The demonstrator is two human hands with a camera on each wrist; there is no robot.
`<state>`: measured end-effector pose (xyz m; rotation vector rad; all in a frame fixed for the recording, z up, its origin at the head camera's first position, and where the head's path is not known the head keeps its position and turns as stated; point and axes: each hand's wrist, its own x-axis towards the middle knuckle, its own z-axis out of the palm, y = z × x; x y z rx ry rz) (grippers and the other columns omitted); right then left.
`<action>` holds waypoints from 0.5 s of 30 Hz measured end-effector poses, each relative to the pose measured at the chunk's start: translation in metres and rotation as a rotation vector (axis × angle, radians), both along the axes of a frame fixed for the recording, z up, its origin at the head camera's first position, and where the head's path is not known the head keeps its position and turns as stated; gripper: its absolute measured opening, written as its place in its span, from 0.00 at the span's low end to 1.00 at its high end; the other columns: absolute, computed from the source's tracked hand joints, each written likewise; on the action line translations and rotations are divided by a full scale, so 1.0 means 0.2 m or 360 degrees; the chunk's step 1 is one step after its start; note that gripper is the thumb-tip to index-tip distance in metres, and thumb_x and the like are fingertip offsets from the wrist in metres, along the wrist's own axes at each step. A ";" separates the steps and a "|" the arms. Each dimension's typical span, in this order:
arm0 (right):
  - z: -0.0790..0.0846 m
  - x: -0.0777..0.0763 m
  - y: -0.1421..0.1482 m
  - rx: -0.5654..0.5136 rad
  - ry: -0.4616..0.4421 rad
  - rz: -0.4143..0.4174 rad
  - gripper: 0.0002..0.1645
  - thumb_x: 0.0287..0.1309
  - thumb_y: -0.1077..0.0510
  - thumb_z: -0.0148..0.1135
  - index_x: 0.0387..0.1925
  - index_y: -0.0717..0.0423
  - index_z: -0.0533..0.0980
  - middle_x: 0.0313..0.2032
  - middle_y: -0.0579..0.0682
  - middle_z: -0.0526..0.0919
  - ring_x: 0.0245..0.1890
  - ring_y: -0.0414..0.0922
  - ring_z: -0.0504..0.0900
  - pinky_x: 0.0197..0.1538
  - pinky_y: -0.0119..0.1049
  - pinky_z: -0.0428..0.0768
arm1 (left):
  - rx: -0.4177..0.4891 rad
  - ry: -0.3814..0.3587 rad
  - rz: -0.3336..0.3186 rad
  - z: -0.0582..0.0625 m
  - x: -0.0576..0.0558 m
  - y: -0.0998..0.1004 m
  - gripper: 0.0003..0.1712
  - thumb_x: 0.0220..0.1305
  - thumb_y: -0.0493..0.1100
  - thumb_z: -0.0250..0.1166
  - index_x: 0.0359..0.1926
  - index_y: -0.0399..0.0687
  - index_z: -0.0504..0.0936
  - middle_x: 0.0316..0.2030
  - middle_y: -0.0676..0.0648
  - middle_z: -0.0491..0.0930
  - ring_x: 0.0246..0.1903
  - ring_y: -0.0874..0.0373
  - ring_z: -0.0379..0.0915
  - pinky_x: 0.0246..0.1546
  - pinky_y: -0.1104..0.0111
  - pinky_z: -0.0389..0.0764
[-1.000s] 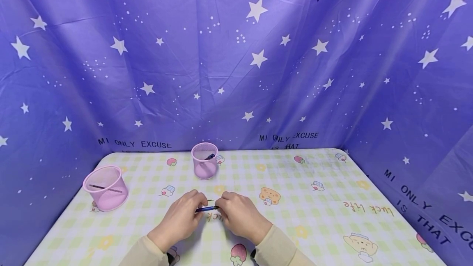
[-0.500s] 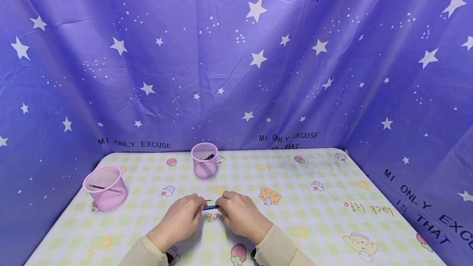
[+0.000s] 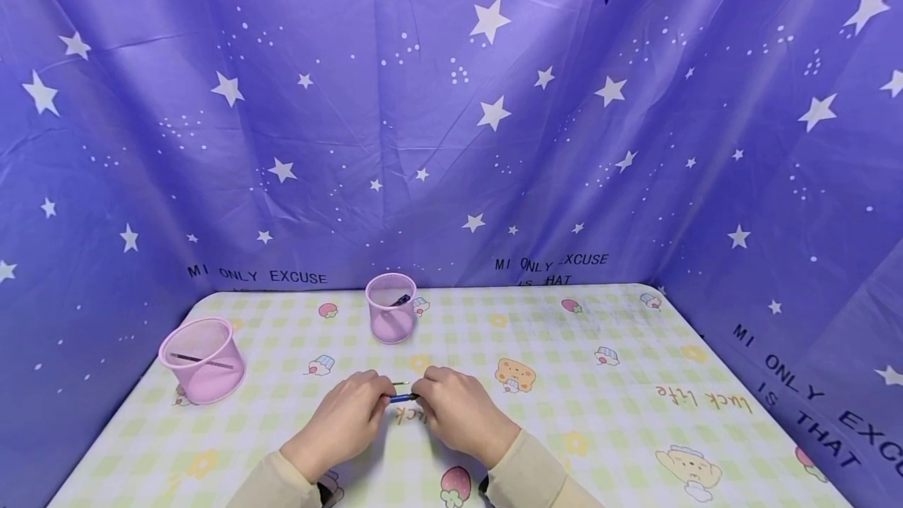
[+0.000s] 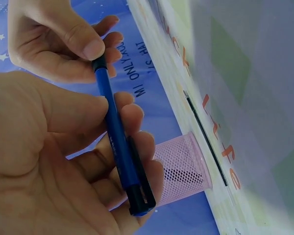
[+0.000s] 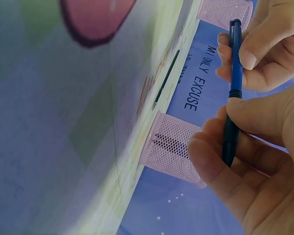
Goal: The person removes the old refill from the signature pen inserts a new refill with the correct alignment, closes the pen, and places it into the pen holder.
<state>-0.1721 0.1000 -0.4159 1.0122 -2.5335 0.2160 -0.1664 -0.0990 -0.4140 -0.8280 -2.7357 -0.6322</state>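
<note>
A blue pen (image 4: 109,90) with a black clip is held between both hands, above the tablecloth. My left hand (image 3: 342,418) grips its blue barrel, thumb on one side and curled fingers on the other. At the pen's other end, my right hand (image 3: 462,410) pinches the dark front section (image 5: 230,142) between thumb and fingers. No gap shows between barrel and front section. On the cloth just beyond the hands lies a thin dark pen refill (image 4: 206,139), mostly hidden by the hands in the head view.
Two pink mesh pen cups stand on the checked tablecloth (image 3: 607,429). The left cup (image 3: 212,382) holds thin dark sticks that look like refills; the back cup (image 3: 391,328) holds something dark blue. A purple starry curtain (image 3: 423,124) surrounds the table's back and sides.
Compared with a second ago, the left fingers have shifted right along the pen, so less of its barrel shows. The right hand has stayed nearly in place.
</note>
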 end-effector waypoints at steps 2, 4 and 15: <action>0.00 0.00 0.00 0.0000 -0.0004 -0.0001 0.04 0.53 0.59 0.67 0.32 0.48 0.81 0.27 0.40 0.74 0.27 0.35 0.75 0.28 0.30 0.75 | 0.0004 0.0025 -0.0005 0.00 0.00 0.00 0.05 0.60 0.35 0.63 0.34 0.50 0.81 0.27 0.59 0.72 0.28 0.66 0.67 0.29 0.68 0.71; 0.00 0.00 0.00 -0.0002 -0.0007 -0.0002 0.04 0.52 0.59 0.67 0.32 0.48 0.80 0.27 0.39 0.74 0.27 0.35 0.75 0.28 0.30 0.75 | 0.0010 0.0048 -0.0010 -0.01 0.00 0.00 0.06 0.59 0.34 0.64 0.33 0.51 0.80 0.27 0.59 0.72 0.28 0.65 0.67 0.29 0.68 0.71; -0.01 0.00 0.00 -0.0019 0.0001 0.0010 0.04 0.53 0.60 0.66 0.32 0.49 0.81 0.27 0.40 0.74 0.27 0.35 0.75 0.29 0.30 0.75 | 0.0050 0.0117 0.0015 -0.02 0.00 0.00 0.10 0.54 0.33 0.67 0.30 0.53 0.77 0.26 0.59 0.70 0.27 0.66 0.66 0.30 0.68 0.71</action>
